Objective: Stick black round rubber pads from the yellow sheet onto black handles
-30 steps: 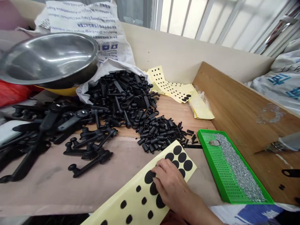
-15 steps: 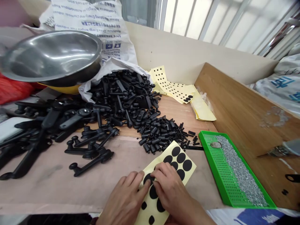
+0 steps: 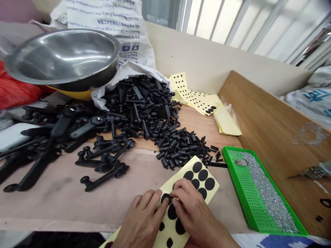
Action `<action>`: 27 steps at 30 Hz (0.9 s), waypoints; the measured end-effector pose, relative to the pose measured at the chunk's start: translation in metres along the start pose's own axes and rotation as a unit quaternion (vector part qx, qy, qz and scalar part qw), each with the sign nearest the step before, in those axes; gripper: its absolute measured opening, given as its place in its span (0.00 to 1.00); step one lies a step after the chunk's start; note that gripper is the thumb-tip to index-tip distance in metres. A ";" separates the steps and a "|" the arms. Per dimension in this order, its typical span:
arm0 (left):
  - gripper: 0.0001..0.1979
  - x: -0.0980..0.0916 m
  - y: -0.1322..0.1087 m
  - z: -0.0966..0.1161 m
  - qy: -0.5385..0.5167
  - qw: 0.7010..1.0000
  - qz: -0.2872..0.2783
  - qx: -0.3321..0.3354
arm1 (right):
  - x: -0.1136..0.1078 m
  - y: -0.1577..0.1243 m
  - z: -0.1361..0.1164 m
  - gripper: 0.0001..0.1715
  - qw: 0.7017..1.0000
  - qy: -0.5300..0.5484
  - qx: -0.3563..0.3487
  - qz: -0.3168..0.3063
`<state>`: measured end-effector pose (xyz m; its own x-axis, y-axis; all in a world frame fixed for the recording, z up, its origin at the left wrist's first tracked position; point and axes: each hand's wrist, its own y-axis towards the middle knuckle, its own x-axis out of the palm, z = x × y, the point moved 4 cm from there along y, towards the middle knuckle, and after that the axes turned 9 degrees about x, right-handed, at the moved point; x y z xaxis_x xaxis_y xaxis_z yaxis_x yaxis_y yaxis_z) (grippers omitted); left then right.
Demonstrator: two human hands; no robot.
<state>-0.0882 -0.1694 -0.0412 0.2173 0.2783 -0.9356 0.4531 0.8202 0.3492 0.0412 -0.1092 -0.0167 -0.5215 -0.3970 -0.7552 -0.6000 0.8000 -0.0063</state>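
Observation:
A pale yellow sheet (image 3: 210, 197) of round black stickers lies slanted on the worktop at the front. My left hand (image 3: 144, 217) rests over its left side, fingers curled together and thumb pressed at a sticker. From the right, my right hand (image 3: 192, 210) reaches in with thumb and forefinger pinched at the edge of that same black sticker (image 3: 165, 197). The fingertips of both hands nearly meet there. Part of the sheet is hidden beneath the hands. Several smaller, drop-shaped black pieces (image 3: 169, 242) show on the sheet's lower part.
Black crank handles (image 3: 106, 172) lie left, below a heap spilling from a white sack (image 3: 108, 24). Small black sleeves (image 3: 176, 148) are piled behind the sheet. A green tray (image 3: 244, 196) of metal pieces stands right. A steel bowl (image 3: 69, 55) sits back left; more sticker sheets (image 3: 193, 96) lie behind.
The whole view has shifted slightly, so things appear a little farther right. Both hands stay at the same sticker, with only small finger movement.

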 end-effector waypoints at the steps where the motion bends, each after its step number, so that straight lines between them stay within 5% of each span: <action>1: 0.19 -0.001 0.000 0.000 0.004 1.000 0.004 0.003 | 0.000 0.000 0.000 0.11 1.000 -0.011 -0.003 0.013; 9: 0.19 0.002 -0.005 0.002 0.024 1.000 0.013 -0.003 | 0.018 0.004 0.004 0.09 0.985 -0.165 -0.014 0.058; 20: 0.15 0.005 -0.004 0.003 0.015 1.000 0.019 -0.002 | 0.017 0.006 0.004 0.10 0.998 -0.006 0.004 0.061; 24: 0.13 0.002 -0.014 -0.004 -0.011 0.994 0.105 0.020 | 0.020 0.005 0.005 0.11 0.996 -0.016 -0.053 0.063; 27: 0.13 -0.008 -0.025 -0.024 -0.013 0.993 0.112 0.026 | 0.026 0.005 0.012 0.14 0.990 -0.052 -0.104 0.081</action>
<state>-0.1217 -0.1797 -0.0439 0.3403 0.4373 -0.8324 0.4344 0.7120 0.5516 0.0316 -0.1102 -0.0446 -0.5624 -0.2130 -0.7989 -0.6303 0.7358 0.2475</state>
